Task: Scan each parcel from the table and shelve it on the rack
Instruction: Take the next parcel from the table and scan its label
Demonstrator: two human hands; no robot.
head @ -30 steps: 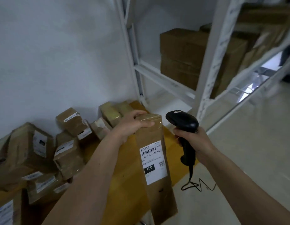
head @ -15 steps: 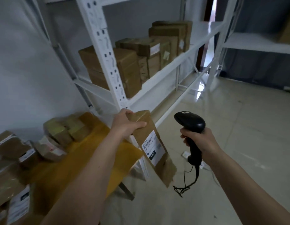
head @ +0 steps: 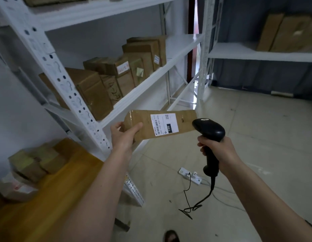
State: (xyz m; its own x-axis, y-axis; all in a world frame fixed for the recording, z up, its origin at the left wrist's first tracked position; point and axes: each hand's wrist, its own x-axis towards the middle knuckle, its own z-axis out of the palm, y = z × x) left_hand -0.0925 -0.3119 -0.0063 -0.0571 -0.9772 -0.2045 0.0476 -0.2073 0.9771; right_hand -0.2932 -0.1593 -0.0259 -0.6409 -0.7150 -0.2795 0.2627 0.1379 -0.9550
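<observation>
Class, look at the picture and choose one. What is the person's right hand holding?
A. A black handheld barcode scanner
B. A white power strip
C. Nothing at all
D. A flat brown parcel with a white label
A: the right hand grips the handle of the black scanner, whose cable hangs to the floor, while the left hand holds the labelled parcel.

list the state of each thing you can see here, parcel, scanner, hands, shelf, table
parcel: held in the air, lying sideways, label up
scanner: held upright beside the parcel
left hand: grips the parcel's end
right hand: grips the scanner's handle
rack shelf: partly filled with boxes
table: parcels lying on it
</observation>
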